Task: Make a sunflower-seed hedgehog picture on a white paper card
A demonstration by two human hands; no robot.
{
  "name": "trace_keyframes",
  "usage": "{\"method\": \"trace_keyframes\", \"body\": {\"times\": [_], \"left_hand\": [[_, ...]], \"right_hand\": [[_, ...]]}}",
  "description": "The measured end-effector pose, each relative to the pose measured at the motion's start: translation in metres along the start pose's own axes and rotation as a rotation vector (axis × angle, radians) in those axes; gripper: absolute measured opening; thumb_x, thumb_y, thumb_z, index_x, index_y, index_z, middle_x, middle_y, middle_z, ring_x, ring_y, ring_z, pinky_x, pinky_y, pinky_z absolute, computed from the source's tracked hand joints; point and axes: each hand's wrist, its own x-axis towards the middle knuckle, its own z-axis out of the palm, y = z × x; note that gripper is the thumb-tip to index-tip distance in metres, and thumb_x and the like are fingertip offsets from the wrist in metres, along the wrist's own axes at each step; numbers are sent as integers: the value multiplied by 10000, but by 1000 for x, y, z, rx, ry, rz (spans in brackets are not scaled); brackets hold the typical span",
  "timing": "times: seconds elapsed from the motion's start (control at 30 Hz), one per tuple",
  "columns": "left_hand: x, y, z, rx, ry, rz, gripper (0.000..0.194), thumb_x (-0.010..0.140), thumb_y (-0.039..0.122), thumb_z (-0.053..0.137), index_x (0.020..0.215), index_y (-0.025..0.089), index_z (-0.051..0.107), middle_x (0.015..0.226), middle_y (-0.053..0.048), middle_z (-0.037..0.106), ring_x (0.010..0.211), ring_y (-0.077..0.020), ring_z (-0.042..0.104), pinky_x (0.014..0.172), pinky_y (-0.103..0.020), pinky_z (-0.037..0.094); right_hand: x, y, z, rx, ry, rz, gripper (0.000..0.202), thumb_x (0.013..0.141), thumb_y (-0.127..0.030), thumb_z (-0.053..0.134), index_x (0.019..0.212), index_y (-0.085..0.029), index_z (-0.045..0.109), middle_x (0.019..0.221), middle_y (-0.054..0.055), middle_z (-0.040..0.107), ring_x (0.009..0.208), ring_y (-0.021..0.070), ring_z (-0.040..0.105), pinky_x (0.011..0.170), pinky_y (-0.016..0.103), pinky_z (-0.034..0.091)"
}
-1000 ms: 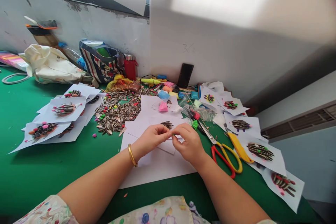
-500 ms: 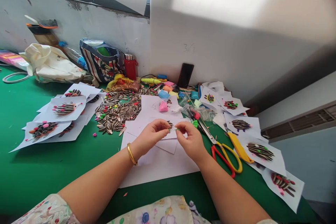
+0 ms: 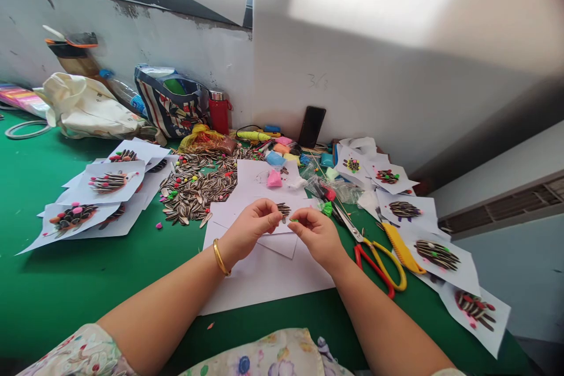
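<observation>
My right hand pinches a tiny bit of green clay between thumb and forefinger. Close by on the left, my left hand has its thumb and fingertips pressed together; anything between them is too small to make out. Both hands hover over white paper sheets. Striped sunflower seeds form a small cluster on the top sheet, seen between the hands. Beyond it lies a lump of pink clay on another sheet. A green clay lump sits just past my right hand.
Loose sunflower seeds are heaped left of the papers. Scissors and a yellow comb-like tool lie to the right. Seed-decorated sheets are stacked on both sides. A phone leans against the wall beside a red bottle.
My hands have drawn slightly apart, and more of the seed cluster shows between them. The green bit is now at my right fingertips.
</observation>
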Motion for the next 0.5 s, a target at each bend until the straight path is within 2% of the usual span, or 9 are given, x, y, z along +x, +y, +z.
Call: {"method": "trace_keyframes", "body": {"times": [0.1,0.17,0.27,0.37,0.43,0.5], "left_hand": [[0,0,1,11,31,-15,213,736,342,785,792,173,667,743,5,593,658,-102,502,637,-243,407],[-1,0,3,13,38,-46,238,726,352,791,864,169,730,806,-32,642,719,-131,541,704,-280,444],[-1,0,4,-22,31,-81,311,748,399,768,951,164,766,826,-60,667,735,-141,539,753,-311,459],[-1,0,4,-26,46,-63,336,755,408,766,995,174,768,867,-63,676,744,-132,523,755,-297,452],[-1,0,3,-22,60,-51,345,734,384,792,1011,180,764,899,-60,681,746,-125,520,743,-278,445],[-1,0,3,-51,63,-60,335,736,394,793,985,172,762,836,-44,667,708,-111,512,695,-254,431]], "right_hand": [[-1,-2,-1,-22,-20,-21,234,791,-404,711,708,-207,617,627,-24,566,567,123,483,522,247,411],[-1,-2,-2,-48,-22,-52,233,830,-402,676,710,-209,622,632,-20,573,577,128,488,534,253,412],[0,0,-1,-84,-24,-138,129,890,-322,614,854,-227,693,797,17,672,741,164,584,671,287,469],[1,0,0,-102,-25,-220,144,908,-247,589,982,-256,712,952,35,704,918,190,614,805,321,476],[0,0,0,-111,-16,-225,142,903,-238,597,988,-254,711,952,35,705,908,189,615,792,318,478],[-1,-1,-1,-133,-8,-217,104,900,-262,611,928,-236,707,870,28,694,805,176,604,718,301,475]]}}
